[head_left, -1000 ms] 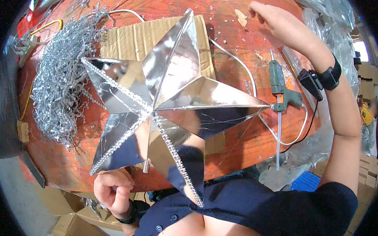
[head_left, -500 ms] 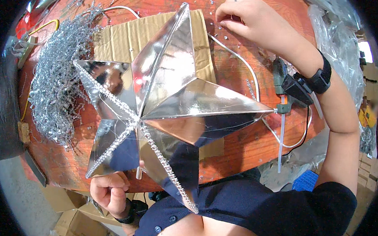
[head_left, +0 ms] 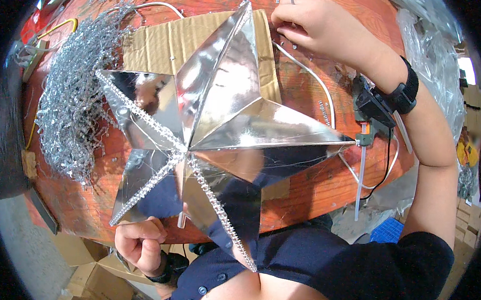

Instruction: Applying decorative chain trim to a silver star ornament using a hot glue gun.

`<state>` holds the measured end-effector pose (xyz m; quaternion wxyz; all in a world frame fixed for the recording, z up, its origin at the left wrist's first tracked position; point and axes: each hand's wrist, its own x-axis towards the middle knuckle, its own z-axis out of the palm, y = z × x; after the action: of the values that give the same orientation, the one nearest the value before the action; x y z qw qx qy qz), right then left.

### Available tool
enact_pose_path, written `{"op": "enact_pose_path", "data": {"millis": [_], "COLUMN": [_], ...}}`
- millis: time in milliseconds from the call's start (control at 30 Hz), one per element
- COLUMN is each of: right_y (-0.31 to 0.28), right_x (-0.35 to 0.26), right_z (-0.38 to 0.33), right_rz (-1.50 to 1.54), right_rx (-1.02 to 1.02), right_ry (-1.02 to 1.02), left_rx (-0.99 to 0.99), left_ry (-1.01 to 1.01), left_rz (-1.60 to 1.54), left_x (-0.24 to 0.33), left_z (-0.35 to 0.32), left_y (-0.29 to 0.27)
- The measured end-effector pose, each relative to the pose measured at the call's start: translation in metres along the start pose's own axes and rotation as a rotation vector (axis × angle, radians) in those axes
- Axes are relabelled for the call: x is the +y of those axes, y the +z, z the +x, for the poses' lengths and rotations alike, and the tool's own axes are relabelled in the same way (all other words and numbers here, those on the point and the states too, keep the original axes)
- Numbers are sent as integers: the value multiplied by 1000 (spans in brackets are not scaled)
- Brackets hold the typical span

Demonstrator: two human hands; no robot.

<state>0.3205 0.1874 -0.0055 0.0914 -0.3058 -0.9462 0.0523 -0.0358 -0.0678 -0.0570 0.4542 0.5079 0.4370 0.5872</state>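
Over the middle of the red wooden table point(head_left: 303, 190), a big five-pointed star of mirror-bright silver sheet point(head_left: 220, 122), raised in folded ridges, with strings of small clear beads point(head_left: 145, 124) glued along the left, near-left and near ridges. Below its near-left point, the left hand point(head_left: 140, 242), curled shut, apparently round a short white stem under the star, though the grip itself mostly hidden by the star's edge. At the far side, just right of the star's top point, the right hand point(head_left: 321, 27), fingers bent and pinched down at tiny loose beads and a white cord point(head_left: 308, 72) on the table; whether anything sits between the fingertips, impossible to tell. Under the star's far half, a flat piece of brown cardboard point(head_left: 159, 39). Off to the left, a heap of silver bead strands point(head_left: 71, 99). Beside the right wrist, a dark glue gun point(head_left: 373, 110) with its white stick and black lead.

Judged by look: thin, light, hollow, stiff only along the folds; easily dented on the flat faces and quick to show finger marks. Sharp tips likely to bend. Best held by the stem beneath or by the edges near the centre, away from the freshly beaded ridges.
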Motion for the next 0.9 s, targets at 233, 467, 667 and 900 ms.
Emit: {"op": "enact_pose_path", "data": {"millis": [233, 467, 667, 900], "right_y": [-5, -50, -66, -61], "right_x": [-3, -81, -121, -152], "right_z": [-3, 0, 9, 22], "right_rz": [70, 100, 346, 199], "right_rx": [78, 212, 105, 71], "right_ry": [22, 228, 17, -40], "left_rx": [-16, -1, -56, -65], "left_ry": [2, -15, -4, 53], "left_rz": [-31, -14, 65, 109], "left_x": [2, 1, 0, 0], "left_z": [4, 2, 5, 4], "left_y": [3, 5, 0, -3]}}
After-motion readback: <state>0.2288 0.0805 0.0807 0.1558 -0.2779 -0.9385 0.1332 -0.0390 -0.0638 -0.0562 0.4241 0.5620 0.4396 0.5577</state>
